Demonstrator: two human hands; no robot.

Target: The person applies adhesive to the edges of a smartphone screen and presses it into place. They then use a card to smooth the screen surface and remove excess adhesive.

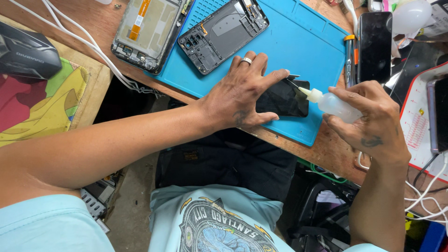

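My left hand (242, 91) presses down on a black phone screen (285, 99) that lies on the blue work mat (298, 42), near the mat's front edge. My right hand (371, 116) grips a small clear squeeze bottle (333, 103). Its pale nozzle tip points left and touches the screen's upper right corner. A ring sits on one finger of my left hand.
A grey phone back housing (223, 32) lies on the mat's far side, and a phone mid-frame (147, 29) rests on the wooden bench beside it. A black phone (374, 44) and a screwdriver (349, 58) lie right of the mat. White cables (93, 46) run at the left.
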